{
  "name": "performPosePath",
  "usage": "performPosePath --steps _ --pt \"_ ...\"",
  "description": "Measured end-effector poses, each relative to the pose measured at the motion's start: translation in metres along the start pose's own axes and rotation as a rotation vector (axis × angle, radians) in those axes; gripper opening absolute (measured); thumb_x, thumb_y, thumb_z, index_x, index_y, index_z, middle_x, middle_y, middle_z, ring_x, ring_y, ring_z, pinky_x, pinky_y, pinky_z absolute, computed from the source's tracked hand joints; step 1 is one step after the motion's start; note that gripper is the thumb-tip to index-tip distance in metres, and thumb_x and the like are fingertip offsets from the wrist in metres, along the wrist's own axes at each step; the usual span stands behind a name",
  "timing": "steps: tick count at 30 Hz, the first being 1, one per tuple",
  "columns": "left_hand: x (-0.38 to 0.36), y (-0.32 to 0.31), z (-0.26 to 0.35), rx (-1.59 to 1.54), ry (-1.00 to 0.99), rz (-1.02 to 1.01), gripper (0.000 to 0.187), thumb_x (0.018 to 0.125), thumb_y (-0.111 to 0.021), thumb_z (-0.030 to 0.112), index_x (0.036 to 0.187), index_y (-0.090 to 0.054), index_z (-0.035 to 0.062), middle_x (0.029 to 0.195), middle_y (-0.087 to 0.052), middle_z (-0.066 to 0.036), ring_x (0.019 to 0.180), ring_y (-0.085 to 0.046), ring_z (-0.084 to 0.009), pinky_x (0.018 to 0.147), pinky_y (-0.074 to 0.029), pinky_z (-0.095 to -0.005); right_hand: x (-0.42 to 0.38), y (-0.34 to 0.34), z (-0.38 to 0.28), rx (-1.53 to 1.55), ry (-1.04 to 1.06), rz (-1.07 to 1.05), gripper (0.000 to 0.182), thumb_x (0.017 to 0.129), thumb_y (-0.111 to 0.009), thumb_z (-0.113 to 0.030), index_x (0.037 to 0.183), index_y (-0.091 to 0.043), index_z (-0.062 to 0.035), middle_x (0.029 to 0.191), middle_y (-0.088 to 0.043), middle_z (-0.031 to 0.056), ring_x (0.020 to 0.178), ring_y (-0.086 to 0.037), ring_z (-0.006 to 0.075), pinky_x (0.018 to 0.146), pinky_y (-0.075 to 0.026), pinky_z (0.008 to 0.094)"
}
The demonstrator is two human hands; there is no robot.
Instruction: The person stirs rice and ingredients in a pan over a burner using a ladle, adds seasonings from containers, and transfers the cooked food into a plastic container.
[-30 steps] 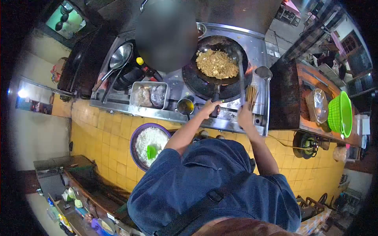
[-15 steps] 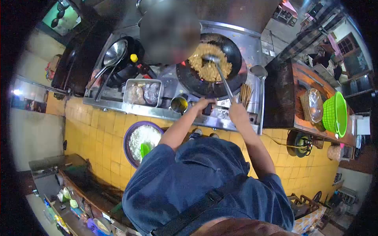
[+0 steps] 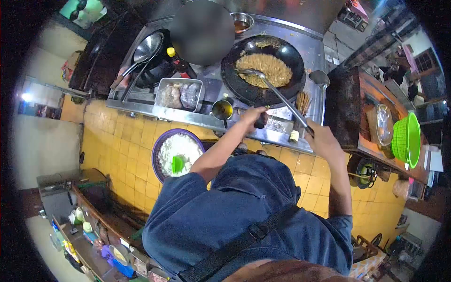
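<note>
1. Black wok handle (image 3: pixel 260 121): gripped by the left hand (image 3: pixel 253 115), fingers wrapped shut round it, at the 6 o'clock edge of the wok.
2. Steel spatula (image 3: pixel 275 91): long handle held in the closed right hand (image 3: pixel 322 138) at its lower end; the shaft runs toward 10 o'clock and the blade rests in the food.
3. Wok (image 3: pixel 263 66): dark, round, sitting on the right burner of the stove, tilted slightly; holds fried rice (image 3: pixel 265 68), golden-brown, spread over the middle and far side.
4. Steel stove top (image 3: pixel 206 120): bears all items below.
5. Small metal cup (image 3: pixel 221 109): just beside the left hand at 9 o'clock, holding a yellowish liquid.
6. Metal tray (image 3: pixel 179 94): rectangular, at 9 o'clock of the cup, holding bagged contents.
7. Bundle of sticks (image 3: pixel 303 101): at 3 o'clock of the wok handle, under the spatula shaft.
8. Ladle (image 3: pixel 319 77): at 3 o'clock of the wok, bowl upward.
9. Second wok (image 3: pixel 148 49): on the left burner, a steel ladle lying in it.
10. Purple basin (image 3: pixel 162 148): below the stove at 8 o'clock of the left hand, holding white rice with a green scoop (image 3: pixel 177 163).
11. Green basket (image 3: pixel 406 138): far at 3 o'clock, on a wooden counter.
</note>
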State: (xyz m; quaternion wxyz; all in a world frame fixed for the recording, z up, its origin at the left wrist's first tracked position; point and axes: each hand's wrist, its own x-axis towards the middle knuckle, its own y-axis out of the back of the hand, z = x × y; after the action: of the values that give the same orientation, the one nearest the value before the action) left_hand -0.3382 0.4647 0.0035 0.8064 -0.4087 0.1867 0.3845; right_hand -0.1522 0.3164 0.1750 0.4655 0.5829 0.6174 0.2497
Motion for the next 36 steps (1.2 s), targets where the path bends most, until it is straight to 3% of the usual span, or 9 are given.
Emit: performPosePath --steps 4,8,11,16,22,24,28,34,36 --pt "-0.114 -0.088 0.007 -0.032 0.170 0.075 0.013 0.080 -0.059 0.018 0.077 -0.055 0.0053 0.062 -0.055 -0.005 0.049 -0.054 -0.0151 0.047 -0.046 -0.0309 -0.002 -0.015 -0.008 -0.058 -0.131 0.075 0.039 0.078 -0.055 -0.012 0.116 -0.046 -0.0073 0.083 -0.060 0.0248 0.079 -0.058 0.0428 0.071 -0.046 0.0508" --pt "-0.069 -0.062 0.027 -0.018 0.091 0.056 0.015 0.080 -0.059 0.018 0.073 -0.054 0.0050 0.059 -0.053 -0.004 0.047 -0.052 -0.0151 0.048 -0.046 -0.0308 -0.010 -0.023 0.011 0.000 0.050 0.112 0.042 0.080 -0.056 -0.015 0.119 -0.046 -0.0053 0.079 -0.058 0.0270 0.078 -0.057 0.0438 0.069 -0.047 0.0497" --pt "-0.003 0.002 0.007 0.012 -0.120 0.003 0.015 0.082 -0.056 0.014 0.069 -0.055 0.0060 0.057 -0.054 -0.004 0.047 -0.052 -0.0151 0.048 -0.046 -0.0312 -0.006 -0.043 0.005 -0.125 -0.140 0.072 0.043 0.081 -0.055 -0.018 0.121 -0.046 -0.0068 0.081 -0.059 0.0254 0.075 -0.058 0.0432 0.069 -0.048 0.0494" --pt "-0.117 -0.082 -0.013 0.038 0.126 0.079 0.017 0.082 -0.057 0.016 0.068 -0.054 0.0055 0.057 -0.053 -0.004 0.051 -0.054 -0.0163 0.048 -0.046 -0.0308 -0.006 -0.048 0.009 -0.091 -0.125 0.137 0.047 0.081 -0.053 -0.017 0.125 -0.042 -0.0080 0.082 -0.058 0.0278 0.073 -0.058 0.0429 0.067 -0.048 0.0506" --pt "-0.038 -0.011 0.026 0.000 -0.104 0.013 0.012 0.082 -0.057 0.015 0.075 -0.052 0.0065 0.057 -0.052 -0.002 0.048 -0.051 -0.0129 0.049 -0.047 -0.0287 -0.010 -0.050 0.001 -0.097 -0.077 0.049 0.046 0.080 -0.051 -0.013 0.125 -0.041 -0.0040 0.083 -0.059 0.0302 0.079 -0.059 0.0439 0.071 -0.049 0.0498" --pt "-0.036 -0.016 -0.008 0.160 -0.143 0.025 0.024 0.083 -0.053 0.023 0.063 -0.053 0.0098 0.058 -0.052 -0.003 0.052 -0.051 -0.0143 0.053 -0.045 -0.0293 0.003 -0.059 0.001 -0.164 -0.233 0.066 0.044 0.081 -0.051 -0.013 0.123 -0.042 -0.0040 0.083 -0.060 0.0285 0.079 -0.059 0.0441 0.071 -0.048 0.0502" --pt "-0.114 -0.081 -0.018 -0.008 0.174 0.032 0.016 0.083 -0.055 0.019 0.074 -0.054 0.0060 0.060 -0.054 -0.005 0.052 -0.054 -0.0151 0.051 -0.046 -0.0300 -0.010 -0.042 0.000 0.001 -0.071 0.113 0.042 0.080 -0.053 -0.012 0.120 -0.043 -0.0042 0.080 -0.060 0.0284 0.077 -0.059 0.0441 0.071 -0.048 0.0510" --pt "-0.014 -0.004 0.010 0.135 -0.056 0.020 0.017 0.081 -0.055 0.019 0.067 -0.053 0.0094 0.059 -0.054 -0.003 0.052 -0.052 -0.0128 0.051 -0.046 -0.0310 -0.014 -0.051 0.004 -0.056 -0.040 0.083 0.041 0.080 -0.052 -0.009 0.119 -0.044 -0.0001 0.079 -0.059 0.0284 0.075 -0.059 0.0431 0.067 -0.048 0.0503" --pt "-0.061 -0.049 -0.007 0.077 0.025 0.135 0.014 0.079 -0.058 0.019 0.070 -0.055 0.0087 0.060 -0.054 -0.004 0.051 -0.052 -0.0142 0.051 -0.046 -0.0310 0.008 -0.076 0.019 -0.193 -0.096 0.163 0.042 0.080 -0.052 -0.009 0.121 -0.044 -0.0012 0.079 -0.059 0.0287 0.075 -0.060 0.0425 0.067 -0.048 0.0500"
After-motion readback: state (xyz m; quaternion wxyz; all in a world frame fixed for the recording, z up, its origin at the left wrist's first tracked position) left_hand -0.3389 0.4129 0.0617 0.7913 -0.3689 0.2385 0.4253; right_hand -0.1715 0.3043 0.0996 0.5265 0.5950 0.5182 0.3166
